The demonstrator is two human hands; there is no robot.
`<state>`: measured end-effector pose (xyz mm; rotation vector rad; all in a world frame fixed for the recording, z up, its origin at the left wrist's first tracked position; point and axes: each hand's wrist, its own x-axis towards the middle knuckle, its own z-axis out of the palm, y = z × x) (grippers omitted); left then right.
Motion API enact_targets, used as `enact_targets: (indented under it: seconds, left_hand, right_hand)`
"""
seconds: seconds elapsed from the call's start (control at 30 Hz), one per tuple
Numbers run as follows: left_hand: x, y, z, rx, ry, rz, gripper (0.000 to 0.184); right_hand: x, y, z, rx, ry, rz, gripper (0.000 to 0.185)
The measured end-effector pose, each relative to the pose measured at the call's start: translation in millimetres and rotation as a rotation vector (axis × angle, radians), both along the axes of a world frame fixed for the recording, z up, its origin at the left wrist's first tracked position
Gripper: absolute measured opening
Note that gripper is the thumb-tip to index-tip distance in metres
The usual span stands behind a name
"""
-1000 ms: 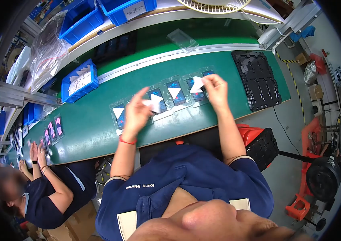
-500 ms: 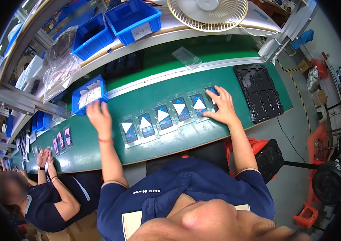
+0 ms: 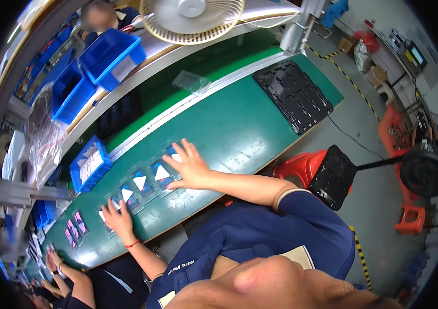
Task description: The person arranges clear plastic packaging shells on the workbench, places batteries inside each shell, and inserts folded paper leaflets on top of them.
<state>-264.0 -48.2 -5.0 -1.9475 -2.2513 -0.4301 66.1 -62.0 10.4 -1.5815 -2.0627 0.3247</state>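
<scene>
Several clear plastic trays with dark blue cards lie in a slanting row on the green table (image 3: 234, 129); white triangular pieces rest on them. Over the left end of the row is my left hand (image 3: 119, 220), its fingers spread, partly hiding a card. My right hand (image 3: 192, 169) covers the right end, fingers spread and lying on or just above a tray. Between the hands, a white triangle (image 3: 139, 181) and another white triangle (image 3: 161, 172) show on their cards. Neither hand visibly grips anything.
A blue bin (image 3: 91, 164) holds white pieces at the left. A black moulded tray (image 3: 293, 98) lies at the table's far right. Empty blue bins (image 3: 112, 59) and a fan (image 3: 192, 15) stand on the shelf. A co-worker's hands (image 3: 53, 258) are at lower left, near pink-marked cards (image 3: 76, 227).
My left hand has moved from beside the blue bin to the row's left end. My right hand stays over the right end. The view has turned and the trays appear farther left.
</scene>
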Motion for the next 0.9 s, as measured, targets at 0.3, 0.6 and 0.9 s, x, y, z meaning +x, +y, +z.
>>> enact_targets:
  seconds: [0.3,0.6,0.9]
  left_hand:
    - [15.3,-24.6,13.0,0.442,-0.059,-0.085,0.04]
    - [140.7,-66.0,15.7,0.283,-0.293,-0.593,0.032]
    - [135.5,-66.9,5.1,0.376,-0.263,-0.58,0.024]
  right_hand:
    - [86.5,10.5,20.2,0.39,0.091,-0.336,0.072]
    - [282.8,-64.5,6.8,0.123,-0.408,-0.904,0.026]
    - [306.7,-88.8,59.0,0.156,-0.169,-0.839,0.034]
